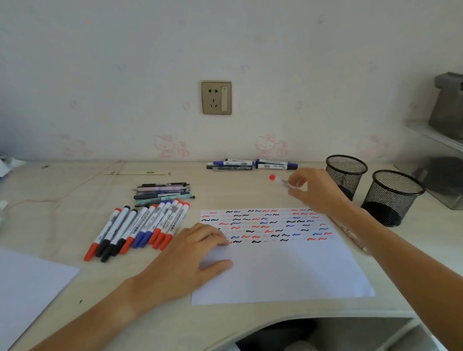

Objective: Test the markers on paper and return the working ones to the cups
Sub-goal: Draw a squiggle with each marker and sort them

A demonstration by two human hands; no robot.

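Note:
My right hand [314,190] holds a red-capped marker [278,180] in its fingertips above the desk, just left of the two black mesh cups [346,174] [394,194]. My left hand [194,250] lies flat on the left edge of the white paper [282,268], whose upper part is covered with red, blue and black squiggles. A row of several red, black and blue markers [140,228] lies left of the paper. More blue markers [251,164] lie near the wall.
A bundle of thin pens [163,194] lies behind the marker row. Another white sheet [23,285] sits at the front left. A cord [66,190] runs across the left of the desk. A shelf with grey containers [452,149] stands at right.

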